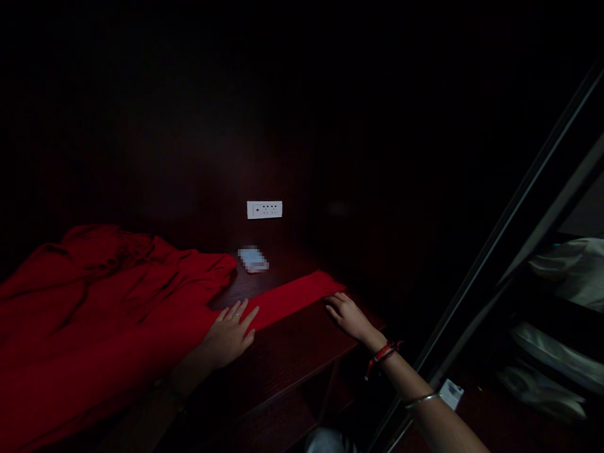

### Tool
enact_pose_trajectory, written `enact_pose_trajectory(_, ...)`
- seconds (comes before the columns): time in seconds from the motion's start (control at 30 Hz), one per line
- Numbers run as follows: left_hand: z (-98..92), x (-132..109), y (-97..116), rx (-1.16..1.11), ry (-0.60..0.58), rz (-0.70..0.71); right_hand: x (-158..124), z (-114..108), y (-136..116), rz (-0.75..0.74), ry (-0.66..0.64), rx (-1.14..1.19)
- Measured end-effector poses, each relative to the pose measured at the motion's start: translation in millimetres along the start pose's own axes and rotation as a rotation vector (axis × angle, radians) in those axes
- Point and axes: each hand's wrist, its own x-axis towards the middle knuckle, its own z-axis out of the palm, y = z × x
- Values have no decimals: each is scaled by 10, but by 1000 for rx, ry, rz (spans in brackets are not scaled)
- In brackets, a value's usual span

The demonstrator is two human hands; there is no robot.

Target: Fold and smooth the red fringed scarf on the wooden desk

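Observation:
A large red cloth (pixel 108 302) lies bunched on a dark wooden surface (pixel 287 365), with one narrow strip (pixel 295 296) stretched out to the right. My left hand (pixel 231 333) rests flat on the strip near the bunched part, fingers spread, a ring on one finger. At the strip's far end my right hand (pixel 346 314) curls its fingers onto the fringed edge. A red band and a metal bangle circle my right wrist and forearm.
A white socket plate (pixel 264 209) is set in the dark back wall. A small pale blurred object (pixel 253 258) lies on the surface behind the strip. A sliding door frame (pixel 509 251) runs diagonally at right, with pale folded things (pixel 570 270) beyond it.

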Motion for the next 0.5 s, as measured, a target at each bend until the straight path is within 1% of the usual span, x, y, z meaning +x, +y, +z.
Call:
enact_pose_trajectory(0.07, -4, 0, 2, 0, -11, -4, 62, 3, 88, 88, -14, -73)
enact_pose_trajectory(0.2, 48, 6, -15, -12, 14, 5, 174, 21, 291, 308, 1, -197)
enact_pose_trajectory(0.27, 65, 7, -22, -13, 23, 8, 185, 19, 333, 358, 20, -217)
enact_pose_trajectory(0.37, 61, 6, -22, -13, 25, 7, 158, -8, 291, 347, 91, -223)
enact_pose_trajectory(0.43, 57, 5, -20, -19, 29, 11, 152, -39, 213, 310, 148, -226)
enact_pose_trajectory(0.5, 64, 5, -20, -26, 41, 9, 188, -70, 119, 264, 170, -218)
